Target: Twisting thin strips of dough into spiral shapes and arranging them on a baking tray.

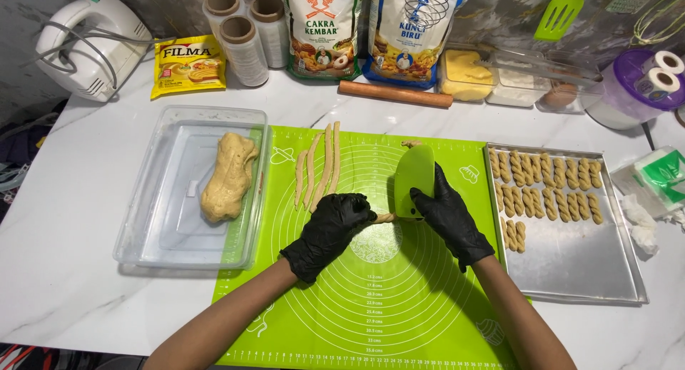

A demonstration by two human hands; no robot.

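Observation:
Both my hands wear black gloves over a green silicone baking mat [399, 291]. My left hand [332, 227] is closed on one end of a thin twisted dough piece [386, 217] lying on the mat. My right hand [449, 213] grips a green plastic dough scraper [414, 174], held upright with its lower edge on the twisted dough. Several thin dough ropes [319, 167] lie side by side at the mat's upper left. A small dough bit [410, 144] shows just behind the scraper.
A clear plastic tub [153, 220] at left holds a dough lump [227, 176]. A metal tray [578, 270] at right carries several twisted dough pieces [546, 184]. Behind stand flour bags [325, 27], a rolling pin [394, 94], film rolls [242, 34], a hand mixer [89, 42] and lidded containers [514, 74].

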